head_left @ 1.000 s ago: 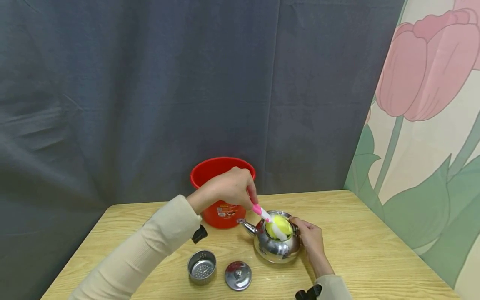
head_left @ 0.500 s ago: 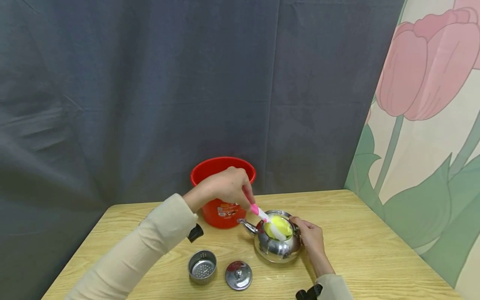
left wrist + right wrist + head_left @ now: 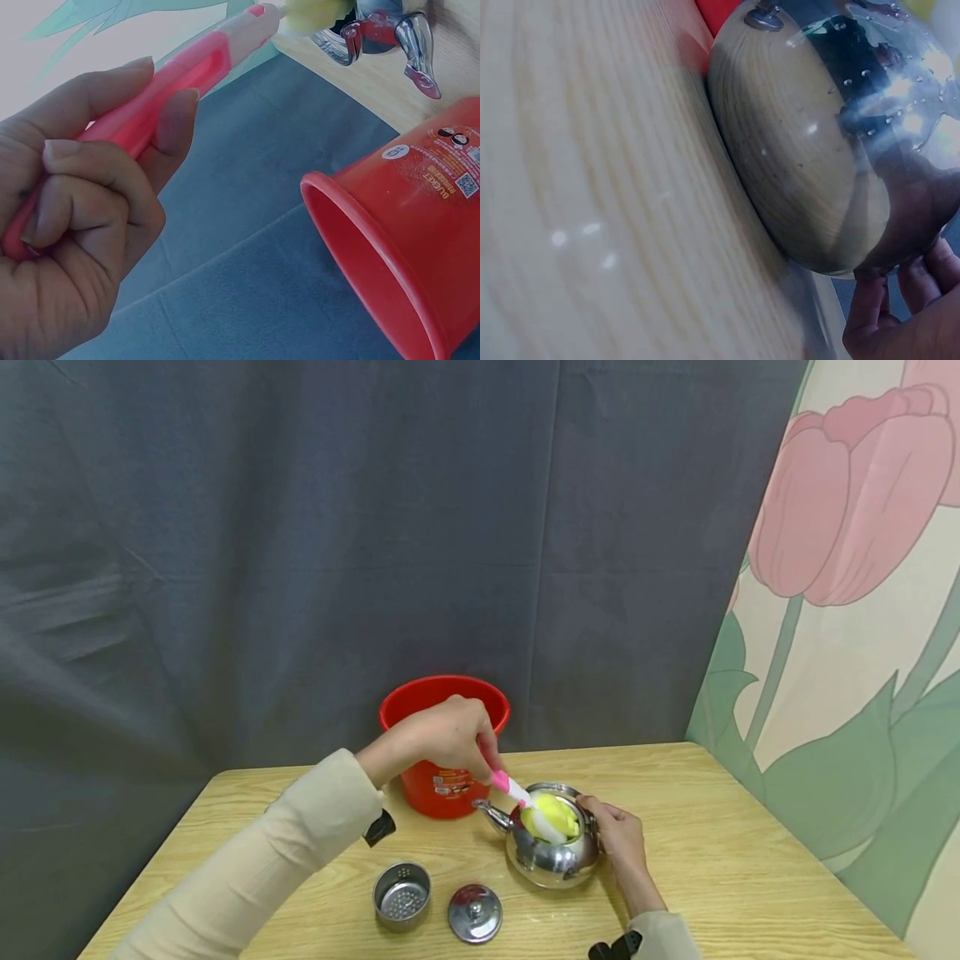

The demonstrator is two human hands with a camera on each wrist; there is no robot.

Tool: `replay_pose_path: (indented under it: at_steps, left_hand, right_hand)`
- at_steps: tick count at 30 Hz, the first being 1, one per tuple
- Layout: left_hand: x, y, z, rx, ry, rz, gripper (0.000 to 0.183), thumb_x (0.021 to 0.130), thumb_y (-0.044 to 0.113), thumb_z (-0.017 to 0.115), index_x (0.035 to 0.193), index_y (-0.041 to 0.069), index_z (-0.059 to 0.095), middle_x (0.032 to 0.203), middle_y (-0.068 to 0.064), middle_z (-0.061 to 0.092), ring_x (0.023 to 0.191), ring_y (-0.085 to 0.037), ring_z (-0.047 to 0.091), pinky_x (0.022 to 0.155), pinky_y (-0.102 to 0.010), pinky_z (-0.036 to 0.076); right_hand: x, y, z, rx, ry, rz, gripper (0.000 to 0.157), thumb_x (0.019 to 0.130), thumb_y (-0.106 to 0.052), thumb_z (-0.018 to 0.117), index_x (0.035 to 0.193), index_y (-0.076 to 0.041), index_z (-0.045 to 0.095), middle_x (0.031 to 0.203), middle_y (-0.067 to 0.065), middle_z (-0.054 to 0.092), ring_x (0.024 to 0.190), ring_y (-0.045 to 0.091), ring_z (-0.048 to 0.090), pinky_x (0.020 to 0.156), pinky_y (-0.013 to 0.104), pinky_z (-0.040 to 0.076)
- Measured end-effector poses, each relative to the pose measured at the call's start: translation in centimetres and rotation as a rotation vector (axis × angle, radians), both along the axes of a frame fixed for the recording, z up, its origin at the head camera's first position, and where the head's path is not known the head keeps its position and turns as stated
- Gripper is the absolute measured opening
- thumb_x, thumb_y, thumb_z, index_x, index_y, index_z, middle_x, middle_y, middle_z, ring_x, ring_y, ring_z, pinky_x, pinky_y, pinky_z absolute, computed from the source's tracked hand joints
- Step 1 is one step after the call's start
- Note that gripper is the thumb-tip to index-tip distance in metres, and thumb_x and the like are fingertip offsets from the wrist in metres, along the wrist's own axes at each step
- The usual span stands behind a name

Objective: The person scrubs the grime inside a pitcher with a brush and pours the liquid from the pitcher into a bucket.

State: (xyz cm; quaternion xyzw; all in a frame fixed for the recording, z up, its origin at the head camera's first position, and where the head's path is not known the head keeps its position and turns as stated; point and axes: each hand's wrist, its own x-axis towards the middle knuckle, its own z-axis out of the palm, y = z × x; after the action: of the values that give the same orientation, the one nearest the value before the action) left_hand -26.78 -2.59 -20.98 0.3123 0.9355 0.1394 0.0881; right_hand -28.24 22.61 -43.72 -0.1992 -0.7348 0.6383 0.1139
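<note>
From here I see the steel kettle [image 3: 553, 864] upright on the wooden table [image 3: 720, 860], its mouth uncovered. The person's left hand [image 3: 461, 735], fingers wrapped firmly round the pink-and-white handle, holds a yellow sponge brush [image 3: 551, 817] tilted into that mouth. The right hand [image 3: 621, 839] grips the kettle's right side with bent fingers. Behind the kettle, to its left, stands a red bucket [image 3: 442, 793]; before it, leftward, lie the lid [image 3: 475, 913] and, farther off, a perforated strainer [image 3: 402, 923].
</note>
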Motion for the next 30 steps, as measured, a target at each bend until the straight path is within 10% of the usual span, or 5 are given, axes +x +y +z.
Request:
replay_pose_path:
  at_steps: [30]
  left_hand:
    - [-0.16, -0.31, 0.42, -0.002, 0.049, 0.038, 0.012, 0.073, 0.019, 0.08, 0.084, 0.021, 0.077, 0.071, 0.012, 0.065, 0.082, -0.014, 0.056, 0.064, -0.025, 0.051]
  right_hand:
    - [-0.19, 0.13, 0.07, 0.001, 0.015, 0.004, 0.029, 0.077, -0.04, 0.072, 0.079, -0.011, 0.072, 0.067, -0.007, 0.052, 0.057, 0.009, 0.041, 0.05, 0.024, 0.037]
